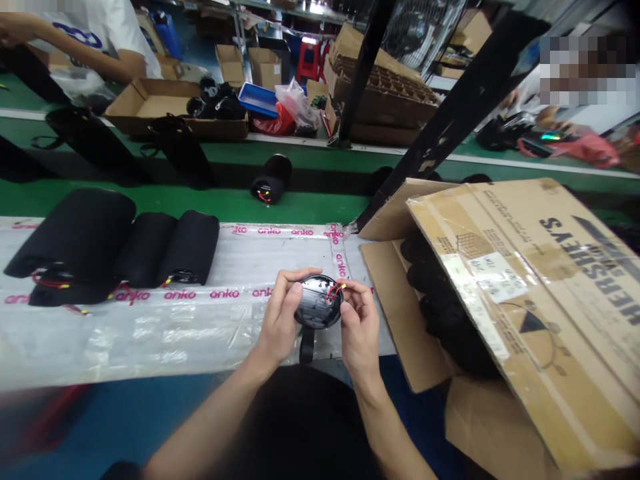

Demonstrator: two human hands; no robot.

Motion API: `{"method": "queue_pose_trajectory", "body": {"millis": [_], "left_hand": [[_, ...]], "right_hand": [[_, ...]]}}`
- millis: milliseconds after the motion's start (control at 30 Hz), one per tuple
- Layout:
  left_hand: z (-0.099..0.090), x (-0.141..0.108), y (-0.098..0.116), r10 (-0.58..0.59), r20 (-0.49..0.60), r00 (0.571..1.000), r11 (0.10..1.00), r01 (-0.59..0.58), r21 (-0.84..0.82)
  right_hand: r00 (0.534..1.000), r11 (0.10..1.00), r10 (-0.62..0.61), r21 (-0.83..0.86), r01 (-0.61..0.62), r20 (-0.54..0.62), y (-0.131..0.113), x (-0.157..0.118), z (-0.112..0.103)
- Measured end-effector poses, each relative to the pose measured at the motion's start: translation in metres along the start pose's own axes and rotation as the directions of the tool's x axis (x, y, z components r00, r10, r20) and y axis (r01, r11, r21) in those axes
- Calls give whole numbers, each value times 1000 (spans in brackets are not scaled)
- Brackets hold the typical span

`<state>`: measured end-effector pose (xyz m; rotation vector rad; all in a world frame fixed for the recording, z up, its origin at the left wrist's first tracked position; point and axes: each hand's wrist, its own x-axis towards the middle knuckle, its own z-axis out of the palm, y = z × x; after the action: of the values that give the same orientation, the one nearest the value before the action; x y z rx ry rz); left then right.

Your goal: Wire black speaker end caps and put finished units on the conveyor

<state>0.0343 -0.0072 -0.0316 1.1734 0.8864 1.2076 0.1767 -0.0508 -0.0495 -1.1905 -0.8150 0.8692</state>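
Observation:
Between my two hands is a round, glossy black cap (pixel 315 308) with a black strap (pixel 307 345) hanging below it. Red wires with a yellow connector (pixel 338 291) come off its right side. My left hand (pixel 283 310) is closed on the cap's left rim, thumb on the near face. On the right rim my right hand (pixel 361 327) pinches, its fingertips close to the wires. Several black fabric-covered cylinders (pixel 190 247) lie at the left of the wrapped bench, with red and yellow wires at their ends.
At right a large open cardboard box (pixel 500 267) holds black rolls. A green conveyor (pixel 225 197) behind the bench carries another cylinder (pixel 271 179). A dark slanted post (pixel 440 127) rises beside the box. Co-workers sit across the belt, near a cardboard tray (pixel 160 100) and a blue bin (pixel 258 100).

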Motion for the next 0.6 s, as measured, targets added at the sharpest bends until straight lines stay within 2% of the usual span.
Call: {"method": "queue_pose_trajectory", "body": {"millis": [67,100,167,233,267,333,400,467,533,600], "left_hand": [[-4,3,1,-52,19,998,998,53,-44],[-5,4,1,-43,6,999,998,43,-48],[-5,3,-3,53,-76,996,999,-52,8],[-1,-3,-7,176,-165,970,981,-159,110],[1,-6,-9,212,-191,958,971,-184,154],[4,-12,-9,215,-199,956,966,-178,189],[4,-16,-8,169,-146,975,980,-150,134],[1,-16,-9,163,-87,983,986,-161,40],[-1,-16,-13,207,-98,973,977,-210,-19],[1,-17,-18,256,-160,953,966,-260,-5]], "right_hand": [[1000,1000,1,-31,-2,-31,-5,2,2],[999,999,-10,-51,7,-47,-7,2,4],[995,993,-65,-102,57,-75,-11,-1,6],[981,972,-166,-186,146,-98,-14,-6,9],[971,951,-221,-242,193,-93,-15,-8,10],[956,907,-288,-336,252,-61,-17,-10,11],[962,906,-269,-350,236,-47,-20,-9,12],[978,942,-197,-289,169,-70,-21,-7,13],[984,967,-151,-221,127,-93,-20,-6,15],[982,974,-147,-187,124,-115,-17,-6,17]]}}
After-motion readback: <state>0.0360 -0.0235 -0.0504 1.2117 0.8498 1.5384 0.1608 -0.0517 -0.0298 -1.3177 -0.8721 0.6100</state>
